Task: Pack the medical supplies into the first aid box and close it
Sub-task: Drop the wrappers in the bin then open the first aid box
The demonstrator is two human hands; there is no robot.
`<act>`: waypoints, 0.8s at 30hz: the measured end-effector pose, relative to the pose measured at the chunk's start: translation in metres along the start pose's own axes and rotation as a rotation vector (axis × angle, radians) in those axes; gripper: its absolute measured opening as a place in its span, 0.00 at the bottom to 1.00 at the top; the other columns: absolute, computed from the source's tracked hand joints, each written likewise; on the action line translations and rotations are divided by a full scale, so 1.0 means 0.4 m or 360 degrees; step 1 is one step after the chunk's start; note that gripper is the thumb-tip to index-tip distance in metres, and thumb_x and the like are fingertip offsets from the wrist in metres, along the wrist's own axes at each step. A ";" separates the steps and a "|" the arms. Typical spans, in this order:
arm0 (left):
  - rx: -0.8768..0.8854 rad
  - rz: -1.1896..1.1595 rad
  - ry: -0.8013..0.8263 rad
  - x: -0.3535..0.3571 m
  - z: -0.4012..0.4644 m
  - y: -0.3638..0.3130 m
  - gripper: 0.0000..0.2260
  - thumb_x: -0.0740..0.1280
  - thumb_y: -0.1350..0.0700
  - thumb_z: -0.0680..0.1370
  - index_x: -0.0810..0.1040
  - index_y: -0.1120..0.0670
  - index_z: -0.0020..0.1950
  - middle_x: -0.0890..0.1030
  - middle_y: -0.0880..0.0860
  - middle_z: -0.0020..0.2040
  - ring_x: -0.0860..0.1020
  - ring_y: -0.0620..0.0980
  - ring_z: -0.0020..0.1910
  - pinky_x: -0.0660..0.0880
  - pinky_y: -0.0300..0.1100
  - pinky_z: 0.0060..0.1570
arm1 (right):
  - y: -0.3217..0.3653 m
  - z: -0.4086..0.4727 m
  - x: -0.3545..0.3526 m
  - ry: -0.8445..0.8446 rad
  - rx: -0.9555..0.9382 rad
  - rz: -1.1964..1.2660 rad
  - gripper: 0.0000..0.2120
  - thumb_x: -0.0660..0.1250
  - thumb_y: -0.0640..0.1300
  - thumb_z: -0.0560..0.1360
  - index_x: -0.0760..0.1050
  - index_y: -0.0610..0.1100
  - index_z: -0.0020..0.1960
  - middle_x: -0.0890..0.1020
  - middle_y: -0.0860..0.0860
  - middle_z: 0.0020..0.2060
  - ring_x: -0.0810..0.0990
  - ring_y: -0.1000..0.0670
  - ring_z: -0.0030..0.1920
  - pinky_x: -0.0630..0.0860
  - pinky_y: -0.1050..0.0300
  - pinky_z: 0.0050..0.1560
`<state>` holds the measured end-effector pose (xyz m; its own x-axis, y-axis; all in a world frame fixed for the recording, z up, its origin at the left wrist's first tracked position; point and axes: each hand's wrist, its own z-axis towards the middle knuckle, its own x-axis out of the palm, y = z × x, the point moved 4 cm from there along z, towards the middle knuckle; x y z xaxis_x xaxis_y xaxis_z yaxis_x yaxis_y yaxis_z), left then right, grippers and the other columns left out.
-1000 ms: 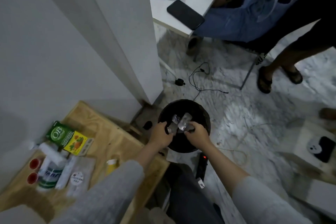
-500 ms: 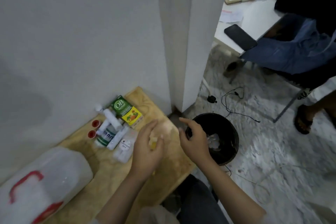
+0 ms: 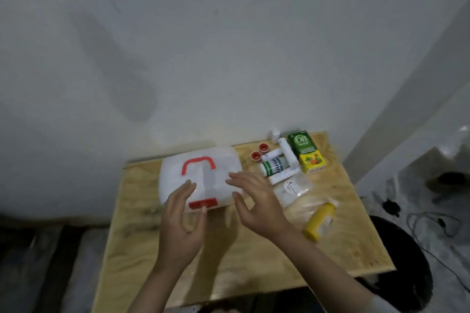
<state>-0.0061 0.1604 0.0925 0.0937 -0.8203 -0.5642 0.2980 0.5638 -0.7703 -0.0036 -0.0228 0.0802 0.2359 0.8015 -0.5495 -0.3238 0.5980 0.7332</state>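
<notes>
While both hands hover over the plywood table (image 3: 254, 262), neither holds anything: the left hand (image 3: 181, 221) is spread, palm turned inward, fingers loose, its fingertips overlapping the near edge of the first aid box (image 3: 201, 180) by the red latch (image 3: 202, 204); the right hand (image 3: 256, 201) is likewise spread and empty, fingers reaching toward the box's right end. Whether either touches the box cannot be told. Box lies closed, translucent white, red handle (image 3: 198, 164) beyond the fingertips, far edge close to the wall (image 3: 229, 46). Bare board lies below both wrists, toward the near table edge, unobstructed. Right of the right hand, supplies cluster: clear sachet (image 3: 292, 189) just beside the knuckles, yellow bottle (image 3: 319, 221) lying near the right forearm, white bottle with green band (image 3: 273, 166) and white tube (image 3: 287, 154) beyond, two red caps (image 3: 259, 151), and green-and-yellow carton (image 3: 306, 151) at the table's far right. Carton reads "OB"; other print too blurred to read.
</notes>
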 end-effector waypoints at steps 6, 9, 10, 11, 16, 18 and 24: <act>-0.0019 0.0160 0.0028 -0.047 -0.020 0.176 0.26 0.65 0.47 0.72 0.70 0.49 0.69 0.67 0.48 0.74 0.64 0.47 0.73 0.64 0.57 0.68 | -0.009 0.008 0.122 0.0323 -0.0313 -0.0237 0.13 0.63 0.41 0.74 0.78 0.47 0.57 0.81 0.48 0.59 0.74 0.47 0.65 0.70 0.47 0.67; 0.0055 0.0188 0.0018 -0.028 -0.028 0.233 0.26 0.66 0.48 0.72 0.70 0.52 0.69 0.67 0.50 0.74 0.63 0.50 0.74 0.63 0.58 0.69 | -0.042 -0.005 0.157 0.0332 -0.0410 -0.0318 0.13 0.64 0.42 0.73 0.78 0.48 0.57 0.80 0.49 0.61 0.73 0.48 0.66 0.66 0.45 0.69; 0.0086 0.0192 0.0003 -0.020 -0.030 0.246 0.26 0.66 0.49 0.72 0.71 0.53 0.69 0.67 0.51 0.74 0.63 0.51 0.74 0.63 0.58 0.70 | -0.053 -0.010 0.166 0.0316 -0.0449 -0.0333 0.13 0.65 0.42 0.73 0.78 0.48 0.57 0.79 0.49 0.62 0.73 0.48 0.67 0.65 0.45 0.70; 0.0113 0.0194 -0.0019 -0.012 -0.033 0.257 0.26 0.66 0.49 0.72 0.71 0.54 0.69 0.67 0.51 0.74 0.63 0.52 0.74 0.62 0.55 0.71 | -0.063 -0.014 0.173 0.0294 -0.0489 -0.0349 0.13 0.66 0.42 0.73 0.78 0.48 0.57 0.79 0.49 0.62 0.72 0.48 0.67 0.64 0.45 0.70; 0.0157 0.0173 -0.0185 0.024 -0.042 0.285 0.29 0.70 0.53 0.70 0.68 0.52 0.70 0.64 0.48 0.75 0.60 0.49 0.75 0.53 0.37 0.73 | -0.100 -0.016 0.204 0.0120 -0.0737 -0.0427 0.14 0.72 0.45 0.70 0.80 0.47 0.55 0.79 0.45 0.61 0.73 0.45 0.65 0.66 0.43 0.68; 0.0213 0.0166 -0.0256 0.040 -0.047 0.296 0.31 0.72 0.55 0.69 0.67 0.52 0.71 0.64 0.48 0.75 0.59 0.49 0.75 0.56 0.43 0.74 | -0.109 -0.023 0.215 0.0037 -0.0886 -0.0547 0.14 0.73 0.46 0.70 0.80 0.46 0.55 0.79 0.43 0.61 0.74 0.43 0.65 0.67 0.41 0.67; 0.0353 0.0190 -0.0408 0.064 -0.053 0.323 0.31 0.72 0.55 0.70 0.66 0.53 0.72 0.64 0.51 0.75 0.58 0.49 0.76 0.57 0.50 0.74 | -0.127 -0.039 0.233 -0.0206 -0.1246 -0.0762 0.08 0.71 0.44 0.73 0.83 0.42 0.50 0.79 0.37 0.59 0.76 0.36 0.62 0.67 0.37 0.66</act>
<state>0.0146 0.2144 -0.0278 0.3672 -0.7633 -0.5315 0.4670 0.6455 -0.6044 0.0203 0.0214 -0.0143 0.5895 0.4926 -0.6401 -0.6810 0.7293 -0.0660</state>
